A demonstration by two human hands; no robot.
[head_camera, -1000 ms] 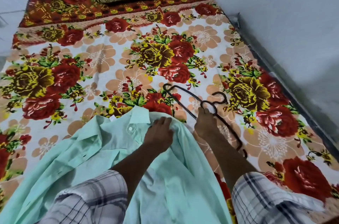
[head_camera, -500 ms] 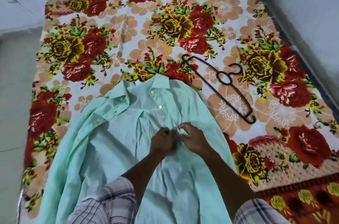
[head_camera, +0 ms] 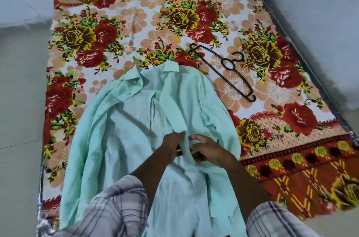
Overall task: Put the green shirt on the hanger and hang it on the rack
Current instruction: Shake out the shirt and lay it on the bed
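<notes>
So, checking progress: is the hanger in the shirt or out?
Out. The hanger lies bare on the floral bedspread, right of the green shirt, with no fabric over it.

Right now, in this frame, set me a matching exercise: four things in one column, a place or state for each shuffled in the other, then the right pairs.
Things
1. green shirt
2. black hanger
3. right hand
4. floral bedsheet

Places or states
A. pinches the shirt's front edge
B. spread flat beneath everything else
C. lies untouched, to the right of the collar
D. lies open, collar at the far end

Pairs: 1-D, 2-C, 3-A, 4-B
</notes>
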